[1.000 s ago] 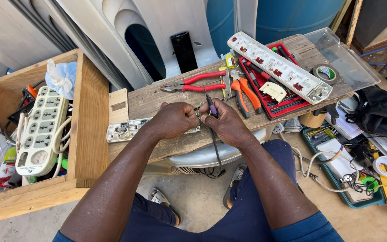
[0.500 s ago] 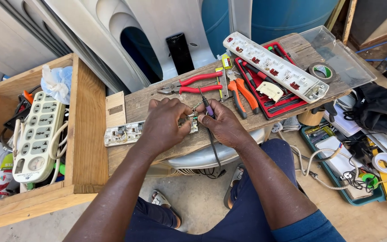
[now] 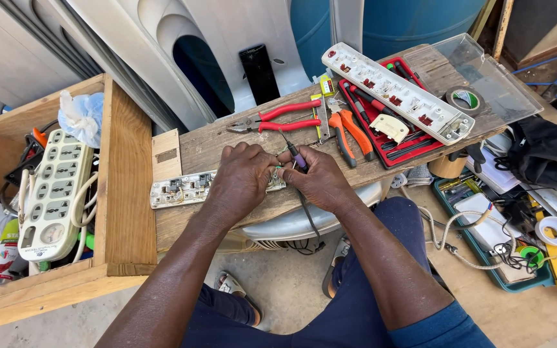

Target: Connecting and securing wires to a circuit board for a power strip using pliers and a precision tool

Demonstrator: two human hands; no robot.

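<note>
Both hands work close together at the middle of the desk (image 3: 227,145), a rough wooden plank. The left hand (image 3: 243,177) lies curled, fingers down, over the right end of an opened power strip (image 3: 188,188), pressing it flat against the wood; this appears to steady the exposed inner parts. The right hand (image 3: 317,180) pinches a thin purple-handled tool (image 3: 293,154) like a pen, tip pointing into the strip where the two hands meet. A dark cord (image 3: 309,219) runs from that tool down over the near desk edge, so it is probably a soldering iron; the tip contact itself is hidden by fingers.

The strip lies lengthwise near the front edge, its left end just short of the wooden crate (image 3: 127,187) that abuts the desk.

Behind the hands, within reach, lie red-handled pliers (image 3: 285,117) and orange-handled cutters (image 3: 349,132). Further right, a red tool tray (image 3: 414,147) carries a long white strip cover (image 3: 394,90) laid across it, with a tape roll (image 3: 465,100) beyond. The crate holds another cream power strip (image 3: 56,193).

Open room: bare wood remains left of the pliers and along the front edge right of the hands. The right end is crowded, and the clear lid (image 3: 491,74) overhangs the desk corner.
</note>
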